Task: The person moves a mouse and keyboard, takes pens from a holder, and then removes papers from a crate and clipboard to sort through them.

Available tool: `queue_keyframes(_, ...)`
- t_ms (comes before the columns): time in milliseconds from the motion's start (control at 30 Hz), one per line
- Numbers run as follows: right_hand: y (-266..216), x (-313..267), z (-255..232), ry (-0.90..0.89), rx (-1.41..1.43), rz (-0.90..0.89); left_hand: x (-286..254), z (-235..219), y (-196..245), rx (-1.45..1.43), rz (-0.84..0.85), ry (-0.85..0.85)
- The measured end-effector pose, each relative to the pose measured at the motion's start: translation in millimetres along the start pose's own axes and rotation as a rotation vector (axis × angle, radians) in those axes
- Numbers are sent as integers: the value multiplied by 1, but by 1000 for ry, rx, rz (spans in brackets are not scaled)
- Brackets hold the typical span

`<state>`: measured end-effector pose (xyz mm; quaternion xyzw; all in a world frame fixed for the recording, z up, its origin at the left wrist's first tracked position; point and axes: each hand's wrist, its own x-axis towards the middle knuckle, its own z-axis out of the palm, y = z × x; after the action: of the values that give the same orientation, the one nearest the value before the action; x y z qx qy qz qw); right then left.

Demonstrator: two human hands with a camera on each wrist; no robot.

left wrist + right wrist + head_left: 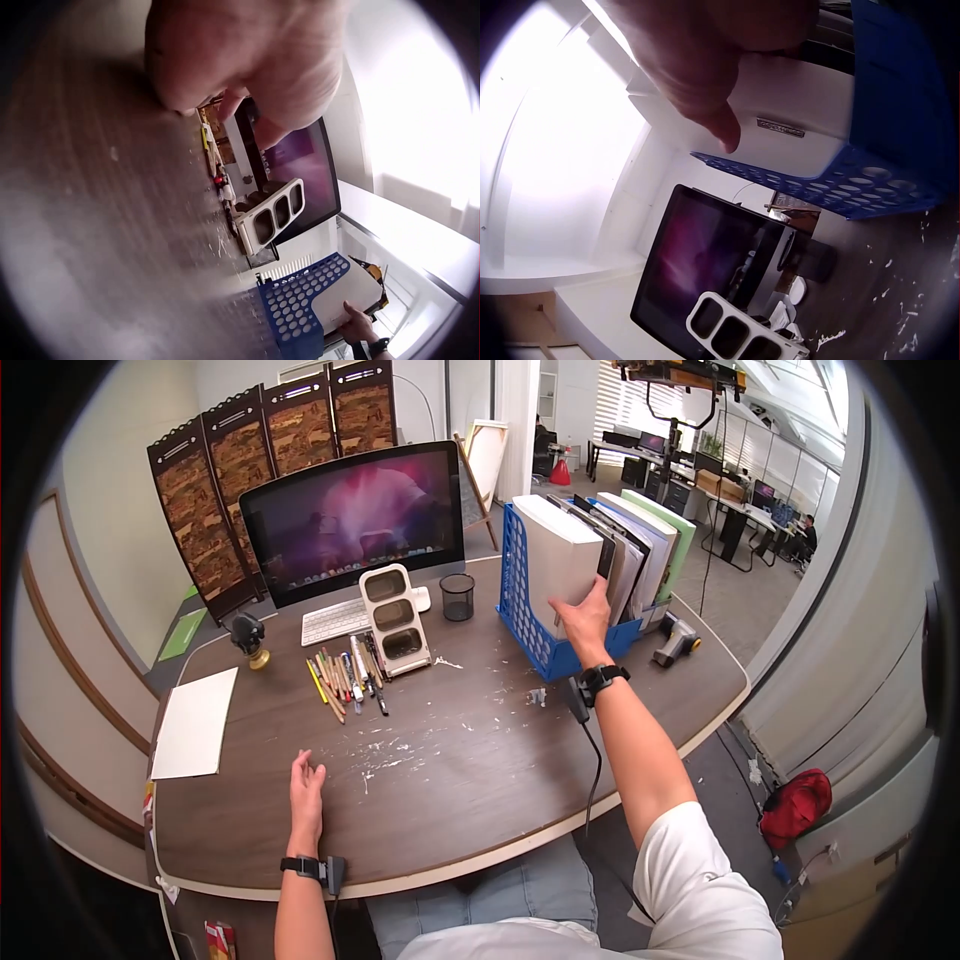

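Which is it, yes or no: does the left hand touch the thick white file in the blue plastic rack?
No, only the right hand holds the file; the left hand is apart at the brown desk.

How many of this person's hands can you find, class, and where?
2: left hand at the near left of the desk; right hand gripping the white binder in the blue rack. Neither hidden.

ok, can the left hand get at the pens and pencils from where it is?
Probably yes: the left hand looks empty, and only desk surface shows between it and the pens and pencils. The three-slot holder stands to their right, out of the way.
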<state>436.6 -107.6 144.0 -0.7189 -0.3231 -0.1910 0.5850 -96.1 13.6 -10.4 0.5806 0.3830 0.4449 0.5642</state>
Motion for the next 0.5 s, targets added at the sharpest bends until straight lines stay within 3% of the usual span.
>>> queue_keyframes(100,-21,5,-10,-34,8,64,-9,1,4,-89,0,45)
queue_keyframes(167,-34,9,-12,56,59,17,-6,2,3,-55,16,51)
queue_keyframes(200,-27,17,-8,171,-19,-140,-6,2,2,-14,21,44)
queue_keyframes(333,-84,22,-47,355,49,-302,-8,5,5,3,3,53)
queue_keyframes(400,-123,4,-78,271,367,-343,-7,4,5,1,26,42)
queue_keyframes(500,-137,-25,-121,316,402,-422,-7,9,7,53,18,58)
